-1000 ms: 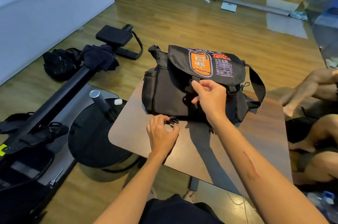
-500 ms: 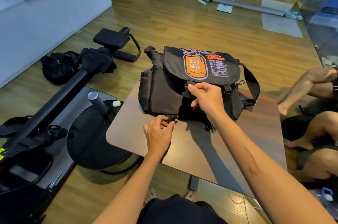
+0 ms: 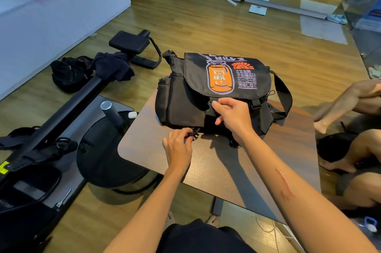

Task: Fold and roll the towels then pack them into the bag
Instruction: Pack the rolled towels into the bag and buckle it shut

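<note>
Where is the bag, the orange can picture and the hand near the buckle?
bag (image 3: 181,106): head view, front pocket.
orange can picture (image 3: 220,78): head view, middle of the print.
right hand (image 3: 233,115): head view, back of the hand.

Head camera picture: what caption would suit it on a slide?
Right hand at the bag flap's buckle, left hand pinching a clip.

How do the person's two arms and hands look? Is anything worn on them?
Both forearms are bare, with no sleeves, watch or bracelet in view. The left hand and right hand wear no gloves, and no rings can be seen. The right forearm carries a long, thin reddish scratch running along it. Dark clothing shows at the bottom edge.
</note>
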